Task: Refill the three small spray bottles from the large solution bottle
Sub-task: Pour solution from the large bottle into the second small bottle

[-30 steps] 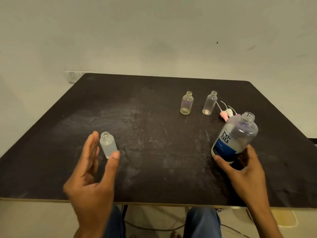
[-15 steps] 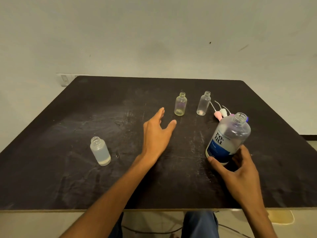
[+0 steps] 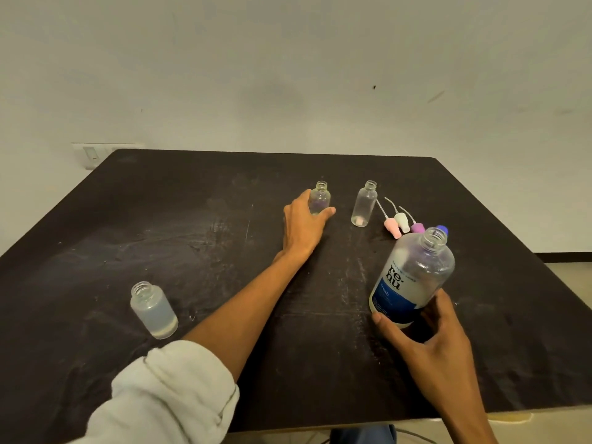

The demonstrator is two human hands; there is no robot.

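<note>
The left hand's [image 3: 302, 224] grip curls round the middle spray bottle [image 3: 319, 198] at twelve o'clock on the bench [image 3: 160, 219]; the right hand [image 3: 429, 341] holds the open solution bottle [image 3: 413, 277] at four o'clock. Bring the small bottle close and upright, then pour slowly.

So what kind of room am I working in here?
Probably a plain indoor room at home or in an office, not a lab: a scuffed dark tabletop pushed against a bare off-white wall, and a white wall switch plate behind its far left corner.
</note>
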